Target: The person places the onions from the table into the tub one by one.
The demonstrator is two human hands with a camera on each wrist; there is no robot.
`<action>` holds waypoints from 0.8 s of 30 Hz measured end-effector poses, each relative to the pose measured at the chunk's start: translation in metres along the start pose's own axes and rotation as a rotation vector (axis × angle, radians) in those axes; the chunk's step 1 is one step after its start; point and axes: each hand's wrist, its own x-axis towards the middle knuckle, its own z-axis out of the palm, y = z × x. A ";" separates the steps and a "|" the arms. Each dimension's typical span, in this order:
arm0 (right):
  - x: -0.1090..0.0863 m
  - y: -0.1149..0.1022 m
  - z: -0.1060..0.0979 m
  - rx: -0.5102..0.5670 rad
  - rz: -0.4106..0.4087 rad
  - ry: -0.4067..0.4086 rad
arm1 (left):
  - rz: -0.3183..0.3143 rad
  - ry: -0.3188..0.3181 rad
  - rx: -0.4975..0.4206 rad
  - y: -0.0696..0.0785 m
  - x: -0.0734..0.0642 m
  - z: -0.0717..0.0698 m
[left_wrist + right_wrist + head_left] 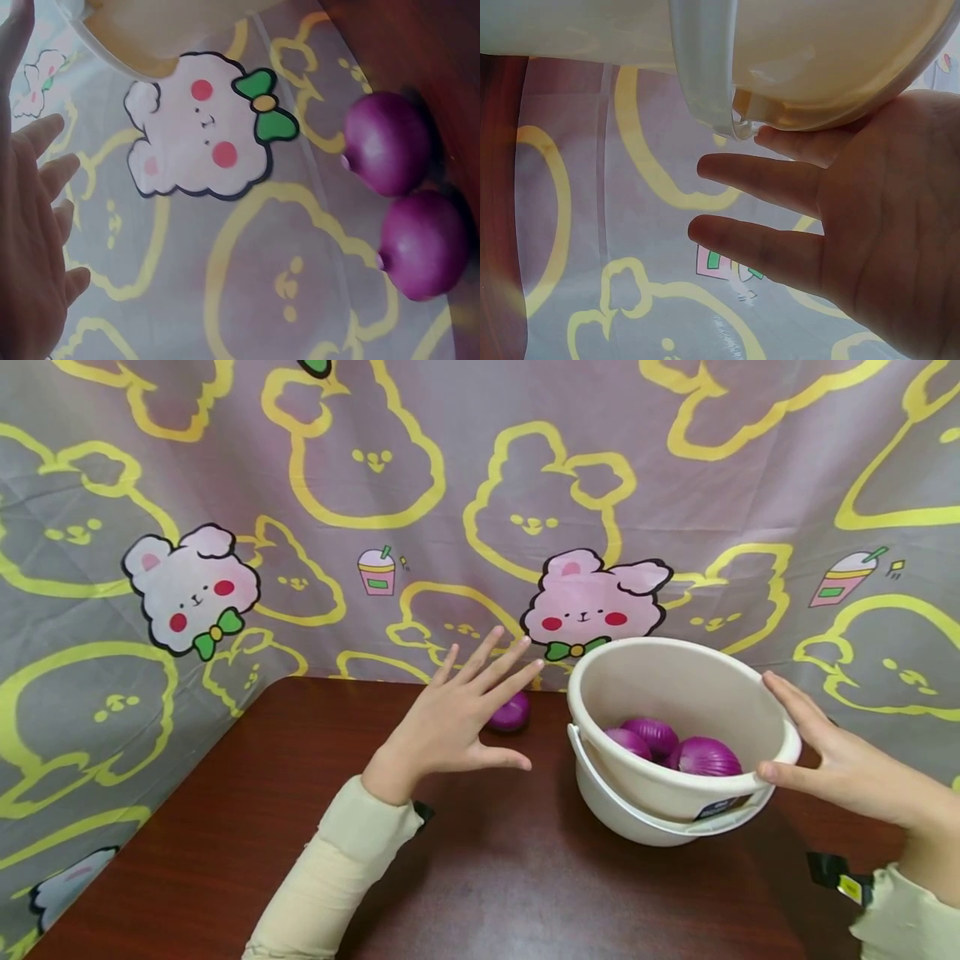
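Note:
My left hand (453, 718) hovers over the table with fingers spread and holds nothing. Just past its fingers lies a purple onion (510, 714), partly covered by the hand in the head view. The left wrist view shows two onions side by side, an upper onion (386, 144) and a lower onion (424, 244). A cream bucket (637, 789) stands to the right with several purple onions (705, 757) inside. At its right rim, my right hand (840, 768) touches it with thumb and forefinger spread apart; the other fingers (757, 251) extend straight below the rim.
The dark reddish-brown table (225, 827) ends at the back against a hanging cloth (465, 468) printed with cartoon animals. The bucket's handle (630, 802) hangs down along its front side. Dark straps show at both wrists.

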 end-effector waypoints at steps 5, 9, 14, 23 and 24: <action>0.001 0.000 0.001 -0.004 0.021 -0.008 | -0.033 -0.010 -0.012 -0.009 -0.004 0.005; 0.001 -0.001 0.001 -0.012 0.037 -0.011 | -0.051 -0.017 -0.025 -0.016 -0.005 0.009; 0.000 0.000 0.001 0.001 0.022 -0.007 | -0.072 -0.017 -0.038 -0.022 -0.007 0.013; 0.000 0.000 0.000 -0.009 0.008 -0.006 | -0.100 -0.031 -0.047 -0.032 -0.010 0.025; 0.000 0.000 0.000 -0.010 0.007 -0.006 | -0.104 -0.036 -0.047 -0.034 -0.010 0.026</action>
